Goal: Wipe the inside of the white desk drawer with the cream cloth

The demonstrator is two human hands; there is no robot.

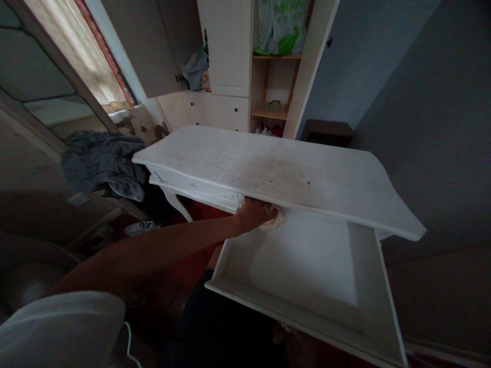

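My left hand point(255, 213) reaches into the back left corner of a pulled-out white drawer point(303, 255), its fingers closed over a pale cloth point(274, 221) pressed against the drawer bottom. The drawer belongs to a white table point(230, 153) with a curved edge, whose top carries grey smudges and small dark marks. Below the drawer's front edge, in shadow, my right hand point(286, 335) shows only in part. Its fingers are too dark and too hidden to read.
Beyond the table stands a white wardrobe point(230, 51) with open doors and a green-and-white bag point(282, 30) on a shelf. A dark grey garment point(105, 161) hangs at the table's left end. On the floor lies a shoe point(141, 227). A grey wall point(433, 128) rises at right.
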